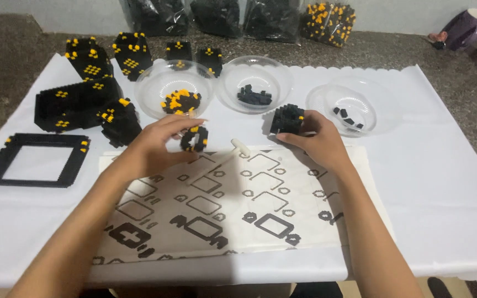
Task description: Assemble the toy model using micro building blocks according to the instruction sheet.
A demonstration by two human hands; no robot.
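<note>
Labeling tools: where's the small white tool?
Head view, centre: the small white tool lies at the instruction sheet's top edge, between the left hand and right hand.

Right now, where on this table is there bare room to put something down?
Free: the white cloth right of the instruction sheet, below the right-hand bowl; also the strip between the black square frame and the sheet. Crowded: the back row of bowls and black-and-yellow block builds, and mid-table, where the left hand and right hand hold small block pieces.
</note>
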